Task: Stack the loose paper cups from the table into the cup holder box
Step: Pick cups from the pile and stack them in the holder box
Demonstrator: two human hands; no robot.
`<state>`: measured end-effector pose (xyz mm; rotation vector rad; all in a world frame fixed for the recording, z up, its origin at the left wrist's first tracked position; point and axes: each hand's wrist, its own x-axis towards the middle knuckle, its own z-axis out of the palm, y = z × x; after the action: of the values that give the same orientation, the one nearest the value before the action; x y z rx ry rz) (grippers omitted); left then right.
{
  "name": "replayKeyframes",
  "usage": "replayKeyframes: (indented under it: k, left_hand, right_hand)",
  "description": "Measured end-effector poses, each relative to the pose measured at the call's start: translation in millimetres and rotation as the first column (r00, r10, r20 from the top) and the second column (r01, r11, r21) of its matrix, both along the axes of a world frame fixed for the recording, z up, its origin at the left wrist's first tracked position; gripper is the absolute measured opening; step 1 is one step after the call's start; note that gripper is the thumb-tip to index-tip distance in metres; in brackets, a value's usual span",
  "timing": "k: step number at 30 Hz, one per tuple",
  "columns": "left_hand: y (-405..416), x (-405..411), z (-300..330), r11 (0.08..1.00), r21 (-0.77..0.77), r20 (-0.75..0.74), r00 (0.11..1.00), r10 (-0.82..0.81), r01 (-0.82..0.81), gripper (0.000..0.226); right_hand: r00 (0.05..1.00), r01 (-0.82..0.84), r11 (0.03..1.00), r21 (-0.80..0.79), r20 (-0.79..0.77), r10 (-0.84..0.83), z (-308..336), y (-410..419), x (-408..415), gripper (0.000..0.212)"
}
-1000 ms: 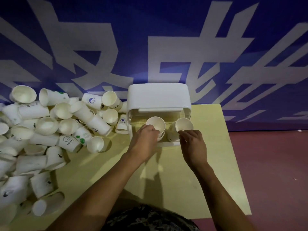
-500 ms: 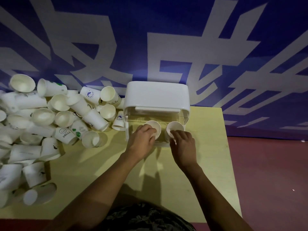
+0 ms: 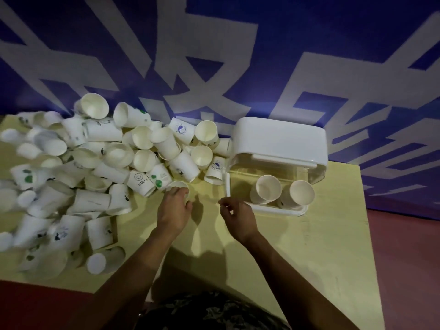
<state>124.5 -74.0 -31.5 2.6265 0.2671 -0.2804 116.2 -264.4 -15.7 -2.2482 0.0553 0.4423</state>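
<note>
A white cup holder box (image 3: 278,139) with a clear front stands at the back right of the table. Two cup stacks lie in it, mouths toward me: a left stack (image 3: 267,190) and a right stack (image 3: 300,194). A big pile of loose white paper cups (image 3: 95,167) covers the table's left half. My left hand (image 3: 175,208) closes over a lone cup (image 3: 178,185) at the pile's near edge. My right hand (image 3: 237,216) hovers just left of the box, fingers loosely curled and holding nothing.
The yellow-green table (image 3: 321,246) ends at the right and near edges, with reddish floor (image 3: 409,258) beyond. A blue wall with large white characters (image 3: 214,67) rises right behind the box and pile.
Both hands have left the cups in the box and pulled back to the left. My left hand has reached the pile's edge and closed on a loose cup. The view has shifted right.
</note>
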Motion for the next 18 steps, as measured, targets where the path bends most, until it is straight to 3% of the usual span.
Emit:
replayKeyframes:
  k: [2,3,6,9,18]
  left_hand:
    - [13.9,3.8,-5.8,0.999,-0.043,-0.049,0.998,-0.031,0.029,0.036]
    - [19.6,5.3,-8.3,0.997,-0.063,-0.071,0.996,-0.052,0.047,0.037]
    - [34.9,9.1,-11.6,0.987,-0.117,-0.121,0.985,-0.126,0.112,0.036]
    - [48.9,12.9,-9.3,0.976,-0.155,-0.105,0.98,-0.168,0.151,0.02]
    - [75.7,31.8,4.8,0.966,-0.137,0.022,0.976,-0.216,0.217,0.012]
  right_hand:
    - [0.973,0.129,0.986,0.108,-0.207,-0.105,-8.0,24.4,11.5,0.02]
    - [0.917,0.281,0.935,0.216,-0.346,-0.196,-11.6,35.0,17.9,0.016]
    - [0.617,0.741,0.558,0.374,-0.706,-0.347,-21.3,60.0,39.2,0.008]
    - [0.423,0.895,0.339,0.289,-0.79,-0.443,-36.0,74.7,59.0,0.015]
    - [0.136,0.983,-0.041,0.177,-0.866,-0.48,-47.2,98.0,103.9,0.004]
